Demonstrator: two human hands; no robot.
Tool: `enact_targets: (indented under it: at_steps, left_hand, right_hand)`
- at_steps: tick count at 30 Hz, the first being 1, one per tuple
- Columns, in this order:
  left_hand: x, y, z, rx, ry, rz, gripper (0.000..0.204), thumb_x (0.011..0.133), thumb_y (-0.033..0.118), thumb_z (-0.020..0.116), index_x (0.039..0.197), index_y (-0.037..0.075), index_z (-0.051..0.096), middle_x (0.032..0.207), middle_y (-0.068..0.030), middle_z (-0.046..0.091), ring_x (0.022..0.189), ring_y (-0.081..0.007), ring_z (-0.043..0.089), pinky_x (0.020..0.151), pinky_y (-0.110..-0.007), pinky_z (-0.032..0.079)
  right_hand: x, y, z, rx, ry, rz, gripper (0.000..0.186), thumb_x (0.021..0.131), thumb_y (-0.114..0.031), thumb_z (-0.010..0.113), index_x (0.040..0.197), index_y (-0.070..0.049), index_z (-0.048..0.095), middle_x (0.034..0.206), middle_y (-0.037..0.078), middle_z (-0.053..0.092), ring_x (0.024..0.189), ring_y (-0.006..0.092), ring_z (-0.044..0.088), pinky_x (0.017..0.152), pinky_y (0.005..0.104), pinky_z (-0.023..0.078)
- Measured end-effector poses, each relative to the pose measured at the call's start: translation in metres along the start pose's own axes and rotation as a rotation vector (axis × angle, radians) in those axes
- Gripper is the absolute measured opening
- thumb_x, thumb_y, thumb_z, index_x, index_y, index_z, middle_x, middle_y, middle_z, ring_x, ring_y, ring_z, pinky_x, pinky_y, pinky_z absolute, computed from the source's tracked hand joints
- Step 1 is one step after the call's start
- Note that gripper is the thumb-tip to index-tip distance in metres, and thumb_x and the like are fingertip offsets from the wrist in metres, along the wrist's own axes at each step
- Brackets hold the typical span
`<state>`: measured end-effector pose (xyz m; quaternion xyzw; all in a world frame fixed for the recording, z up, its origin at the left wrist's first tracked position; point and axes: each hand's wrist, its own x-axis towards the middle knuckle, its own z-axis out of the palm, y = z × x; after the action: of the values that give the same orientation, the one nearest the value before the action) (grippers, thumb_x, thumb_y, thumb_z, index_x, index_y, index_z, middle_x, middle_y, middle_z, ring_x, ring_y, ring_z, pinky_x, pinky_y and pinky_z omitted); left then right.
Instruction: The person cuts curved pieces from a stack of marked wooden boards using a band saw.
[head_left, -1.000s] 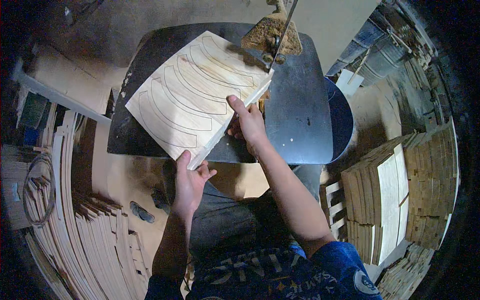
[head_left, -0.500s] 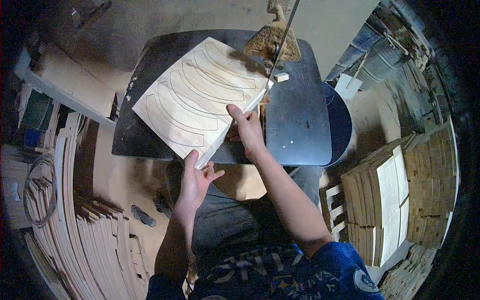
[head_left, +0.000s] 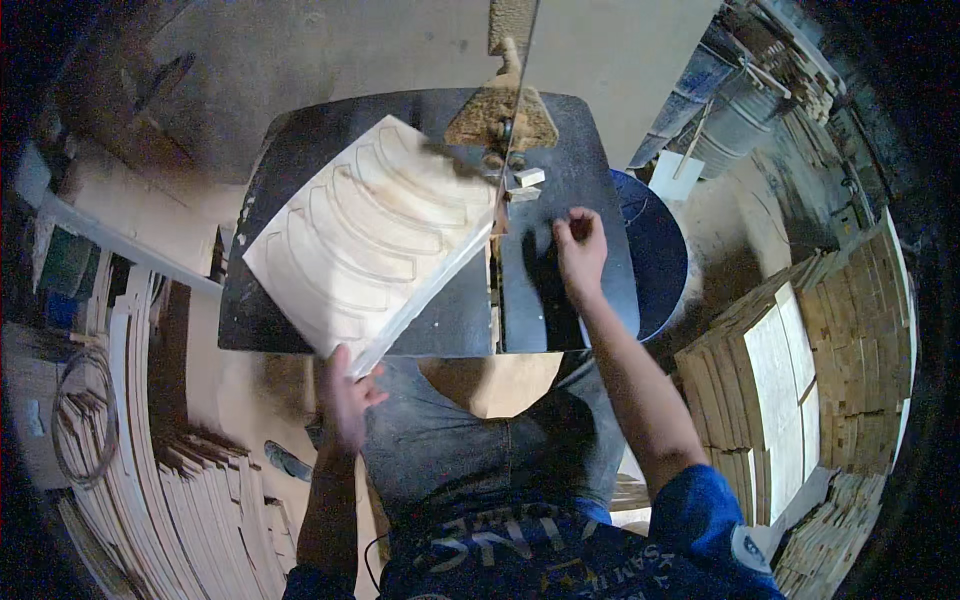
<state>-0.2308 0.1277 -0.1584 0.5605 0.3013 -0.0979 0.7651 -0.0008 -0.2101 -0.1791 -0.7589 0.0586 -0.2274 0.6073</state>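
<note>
A pale wooden board (head_left: 350, 230) with several curved outlines drawn on it lies aslant on the black bandsaw table (head_left: 562, 318). Its far right corner sits close to the thin upright saw blade (head_left: 514, 130). My left hand (head_left: 348, 400), slightly blurred, grips the near corner of the board, thumb on top and fingers by the cut edge. Off the board, my right hand (head_left: 582, 255) hovers over the table right of the blade, its fingers curled with nothing visible in them. Two small wood offcuts (head_left: 528, 178) lie beside the blade, apart from that hand.
A dust-covered blade guide (head_left: 500, 118) hangs over the table. To the right of the table stands a round blue bin (head_left: 660, 255). Stacked wood pieces (head_left: 780, 370) fill the right side, and long boards (head_left: 215, 500) lean at the lower left.
My right hand has let go of the board's edge and moved right. In view, the board and blade sit further left and lower. A second offcut now shows beside the blade.
</note>
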Motion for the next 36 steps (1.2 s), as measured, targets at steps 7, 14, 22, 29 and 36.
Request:
enact_targets:
  at_steps: [7,14,22,29,36]
  left_hand:
    - [-0.006,0.021,-0.132,0.922,-0.200,0.451,0.043,0.100,0.025,0.054,0.138,0.006,0.044,0.122,-0.0150,0.059,0.105,-0.0293,0.063,0.074,-0.040,0.057]
    - [-0.044,0.020,-0.146,-0.158,0.193,0.162,0.044,0.100,0.028,0.054,0.138,0.005,0.047,0.125,-0.0175,0.059,0.103,-0.0270,0.063,0.074,-0.040,0.055]
    - [-0.007,-0.033,-0.112,0.174,0.626,0.959,0.054,0.103,0.040,0.044,0.133,-0.005,0.051,0.131,-0.0189,0.055,0.117,-0.0247,0.054,0.097,-0.039,0.046]
    - [0.018,-0.019,-0.089,-0.135,0.671,0.891,0.051,0.101,0.036,0.049,0.129,-0.006,0.054,0.129,-0.0172,0.058,0.114,-0.0310,0.056,0.106,-0.043,0.039]
    - [0.053,0.069,-0.124,-0.190,0.395,0.676,0.059,0.102,0.040,0.036,0.134,-0.009,0.049,0.129,-0.0204,0.060,0.117,-0.0345,0.058,0.105,-0.049,0.042]
  right_hand:
    - [0.076,0.009,0.015,-0.439,-0.412,-0.707,0.057,0.077,-0.025,0.077,0.130,-0.014,0.060,0.147,0.014,0.046,0.132,0.0350,0.045,0.107,0.0482,0.037]
    - [0.100,0.022,-0.003,-0.494,-0.498,-0.728,0.010,0.080,-0.012,0.071,0.088,-0.006,0.072,0.105,0.013,0.071,0.107,0.0371,0.061,0.095,0.0456,0.048]
    - [-0.038,-0.020,-0.041,-0.253,-0.228,-0.386,0.034,0.086,-0.007,0.068,0.119,0.000,0.064,0.117,0.018,0.066,0.109,0.0295,0.064,0.096,0.0388,0.049]
    - [-0.147,-0.117,0.035,-0.169,-0.422,-0.114,0.062,0.085,-0.033,0.073,0.122,0.014,0.057,0.103,0.029,0.069,0.096,0.0315,0.069,0.085,0.0363,0.053]
    - [-0.209,-0.155,0.006,-0.036,-0.792,0.301,0.065,0.085,-0.028,0.074,0.129,0.015,0.050,0.113,0.025,0.067,0.103,0.0229,0.067,0.089,0.0334,0.052]
